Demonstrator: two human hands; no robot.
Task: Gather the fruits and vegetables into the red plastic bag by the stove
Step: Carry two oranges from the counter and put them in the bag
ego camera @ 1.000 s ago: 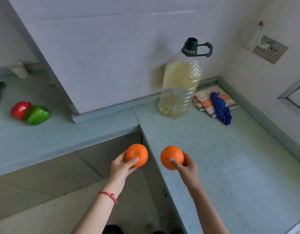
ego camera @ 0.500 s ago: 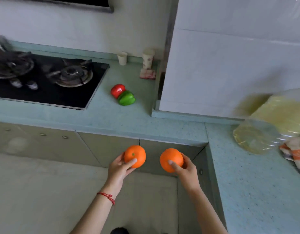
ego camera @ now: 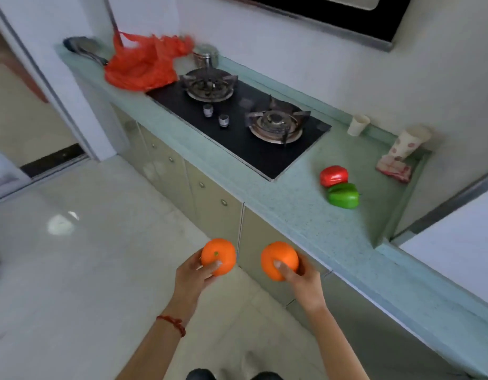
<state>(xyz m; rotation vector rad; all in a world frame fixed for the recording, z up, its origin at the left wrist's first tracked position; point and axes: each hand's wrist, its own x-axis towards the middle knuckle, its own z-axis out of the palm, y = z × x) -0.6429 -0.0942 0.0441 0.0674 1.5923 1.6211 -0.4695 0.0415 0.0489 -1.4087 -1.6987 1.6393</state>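
My left hand (ego camera: pixel 192 278) grips an orange (ego camera: pixel 218 256) and my right hand (ego camera: pixel 304 281) grips a second orange (ego camera: pixel 278 259), both held out over the floor in front of the cabinets. The red plastic bag (ego camera: pixel 144 64) lies crumpled on the counter at the far left end, just left of the stove (ego camera: pixel 237 124). A red pepper (ego camera: pixel 333 175) and a green pepper (ego camera: pixel 343 196) lie touching on the counter to the right of the stove.
The green counter (ego camera: pixel 292 204) runs from upper left to lower right, with cabinets below. A metal pot (ego camera: pixel 207 54) stands behind the stove. Two cups (ego camera: pixel 358 124) and a cloth (ego camera: pixel 393 168) sit in the far right corner. A ladle (ego camera: pixel 83 49) lies behind the bag. Tiled floor lies left.
The view has swung left along the counter: the oil bottle is gone from sight and the red bag has come into view. Both hands still hold their oranges the same way.
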